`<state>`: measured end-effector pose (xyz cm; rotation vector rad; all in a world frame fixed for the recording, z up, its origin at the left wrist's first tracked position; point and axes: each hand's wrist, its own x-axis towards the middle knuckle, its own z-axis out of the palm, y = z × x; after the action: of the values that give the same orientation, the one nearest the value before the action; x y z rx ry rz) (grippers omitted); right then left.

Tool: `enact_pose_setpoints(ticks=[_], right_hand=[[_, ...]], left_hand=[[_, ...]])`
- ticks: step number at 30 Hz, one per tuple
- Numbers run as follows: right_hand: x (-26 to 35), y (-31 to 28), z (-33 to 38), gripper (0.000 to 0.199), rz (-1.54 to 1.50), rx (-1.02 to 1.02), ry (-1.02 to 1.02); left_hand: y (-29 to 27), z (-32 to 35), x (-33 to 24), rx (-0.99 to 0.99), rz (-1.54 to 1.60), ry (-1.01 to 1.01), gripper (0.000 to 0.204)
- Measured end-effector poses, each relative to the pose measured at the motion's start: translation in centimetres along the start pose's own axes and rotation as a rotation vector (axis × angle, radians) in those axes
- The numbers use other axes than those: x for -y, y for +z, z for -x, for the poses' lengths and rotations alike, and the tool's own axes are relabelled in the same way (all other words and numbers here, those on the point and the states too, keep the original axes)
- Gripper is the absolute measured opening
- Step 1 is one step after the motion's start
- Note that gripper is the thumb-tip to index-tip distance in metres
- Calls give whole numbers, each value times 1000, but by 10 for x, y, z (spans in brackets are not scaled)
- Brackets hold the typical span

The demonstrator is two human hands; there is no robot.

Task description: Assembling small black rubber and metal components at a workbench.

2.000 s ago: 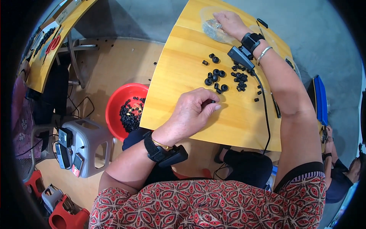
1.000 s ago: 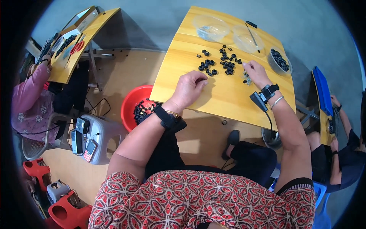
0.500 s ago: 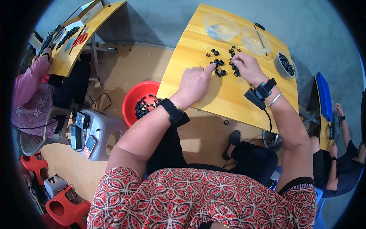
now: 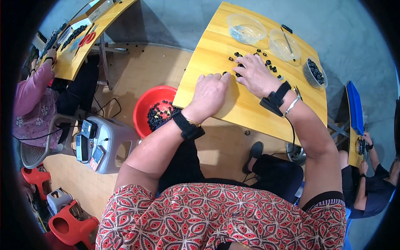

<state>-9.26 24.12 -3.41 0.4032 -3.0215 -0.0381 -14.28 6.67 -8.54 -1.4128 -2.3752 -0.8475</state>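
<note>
My left hand (image 4: 208,92) rests low over the near left part of the wooden table (image 4: 254,117), its fingers curled. A small round black part (image 4: 225,73) shows at its thumb and index fingertips. Beside it, my right hand (image 4: 259,76) reaches over a group of small black parts, fingers apart and bent down. A few round black parts (image 4: 238,75) lie under and against its fingertips; the fingers partly hide them. More loose black parts (image 4: 271,66) lie just right of that hand, and others (image 4: 237,54) lie beyond its fingers.
At the table's far side are two clear plastic bowls (image 4: 261,34) (image 4: 298,49), a pen-like tool (image 4: 287,43) in one. A tub of black parts (image 4: 315,71) stands right. Below the left edge is a red basin (image 4: 139,109). Co-workers sit at both sides.
My right hand has moved left and opened over the black parts. My left hand has drawn slightly left and nearer, its index finger now curled. The parts between them have shifted.
</note>
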Motion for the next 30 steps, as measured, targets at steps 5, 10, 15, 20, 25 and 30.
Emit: enact_pose_setpoints(ticks=[5,10,15,20,25,30], right_hand=[[17,-5,30,36,26,-36,-27],[6,-13,69,37,27,-58,15],[-14,-28,71,28,-12,-44,118],[-1,-21,0,36,-1,76,85],[5,-9,-32,41,160,230,146],[22,-22,-26,44,159,433,162]], left_hand=[[-2,5,1,-5,1,-28,28],[0,6,3,-21,7,-15,29],[-1,5,1,-14,15,22,29],[-3,7,1,-13,12,19,29],[-3,8,-2,-41,0,7,29],[-4,8,1,-37,5,-29,28]])
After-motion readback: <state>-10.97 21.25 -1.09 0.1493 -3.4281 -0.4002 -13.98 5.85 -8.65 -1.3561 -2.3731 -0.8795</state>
